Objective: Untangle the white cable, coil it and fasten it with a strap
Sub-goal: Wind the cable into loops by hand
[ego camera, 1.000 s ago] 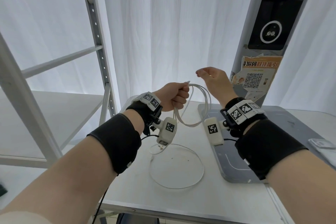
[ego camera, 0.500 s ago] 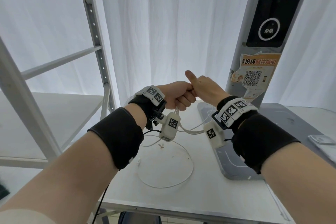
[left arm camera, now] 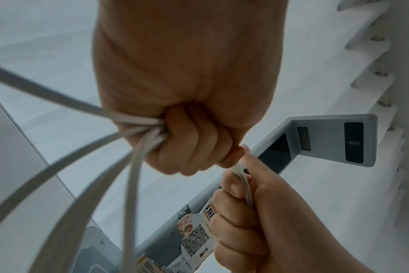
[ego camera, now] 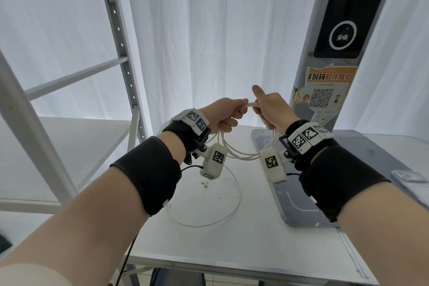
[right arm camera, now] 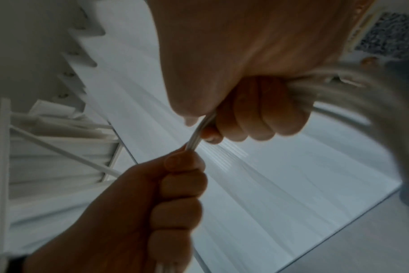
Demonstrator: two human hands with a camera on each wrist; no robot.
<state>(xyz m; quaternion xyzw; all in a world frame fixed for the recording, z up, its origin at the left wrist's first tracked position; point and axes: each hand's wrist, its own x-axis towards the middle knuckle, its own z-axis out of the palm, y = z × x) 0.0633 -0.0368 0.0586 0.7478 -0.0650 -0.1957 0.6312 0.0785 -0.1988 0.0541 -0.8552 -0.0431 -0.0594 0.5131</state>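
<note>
White cable point(ego camera: 249, 105) bundle runs level between both clenched hands, left hand point(ego camera: 224, 114) and right hand point(ego camera: 270, 109); uncoiled tail lies below the left hand on the desk point(ego camera: 232, 246).

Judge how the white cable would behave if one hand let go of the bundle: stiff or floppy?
Probably floppy: the white cable sags in loose curves below both fists. The loops would likely spring apart, since only the left hand and right hand pinch them together. It looks light; a slack loop lies on the table.
</note>
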